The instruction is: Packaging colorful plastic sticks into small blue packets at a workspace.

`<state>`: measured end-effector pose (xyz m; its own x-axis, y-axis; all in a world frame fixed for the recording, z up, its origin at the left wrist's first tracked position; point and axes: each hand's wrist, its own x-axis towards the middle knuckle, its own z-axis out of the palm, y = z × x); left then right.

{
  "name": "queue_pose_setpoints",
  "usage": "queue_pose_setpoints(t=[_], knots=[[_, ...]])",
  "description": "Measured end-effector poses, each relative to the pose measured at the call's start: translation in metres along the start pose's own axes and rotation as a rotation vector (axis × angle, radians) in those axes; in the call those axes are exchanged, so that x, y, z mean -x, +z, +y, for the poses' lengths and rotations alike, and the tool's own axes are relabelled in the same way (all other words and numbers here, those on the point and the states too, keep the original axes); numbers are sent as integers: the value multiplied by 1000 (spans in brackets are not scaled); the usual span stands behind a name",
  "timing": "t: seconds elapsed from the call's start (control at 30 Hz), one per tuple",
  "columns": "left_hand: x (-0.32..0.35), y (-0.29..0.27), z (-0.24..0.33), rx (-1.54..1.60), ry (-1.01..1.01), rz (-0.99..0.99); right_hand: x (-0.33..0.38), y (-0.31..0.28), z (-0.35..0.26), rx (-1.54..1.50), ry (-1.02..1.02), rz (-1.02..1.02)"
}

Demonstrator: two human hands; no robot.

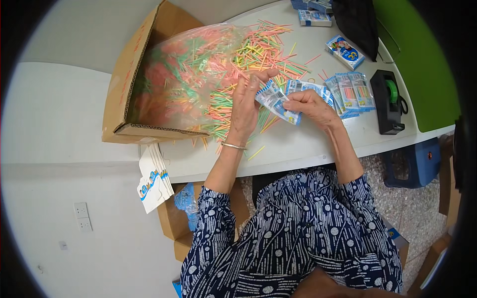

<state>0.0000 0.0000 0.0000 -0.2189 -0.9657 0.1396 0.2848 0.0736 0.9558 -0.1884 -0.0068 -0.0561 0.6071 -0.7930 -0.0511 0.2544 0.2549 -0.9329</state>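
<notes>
1. a cardboard box (124, 89) lies open at the table's (298, 144) left edge, a clear bag (189, 74) of pink, green and yellow sticks spilling from it toward the middle
2. a stack of white cards (155, 179) hangs just off the table's near left corner
3. the left hand (244, 107), a bangle on its wrist, pinches the top edge of a small blue and white packet (278, 103) above the loose sticks (263, 52)
4. the right hand (310, 107) clasps the same packet from the right, fingers curled over it
5. filled packets (350, 92) lie fanned just right of the hands
6. a black tape dispenser (388, 102) stands near the right edge
</notes>
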Motion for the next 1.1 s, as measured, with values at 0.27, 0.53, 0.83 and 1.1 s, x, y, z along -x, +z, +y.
queue_pose_setpoints(t=[0.27,0.53,0.83,1.1], knots=[[10,1,10,-297,51,-26,-3,-1,6,233,-121,116],[5,-7,12,-203,6,81,-4,0,6,232,-144,105],[-12,17,56,-524,344,153,6,3,-6,189,-91,117],[13,24,99,-619,279,83,4,-3,3,75,-130,110]])
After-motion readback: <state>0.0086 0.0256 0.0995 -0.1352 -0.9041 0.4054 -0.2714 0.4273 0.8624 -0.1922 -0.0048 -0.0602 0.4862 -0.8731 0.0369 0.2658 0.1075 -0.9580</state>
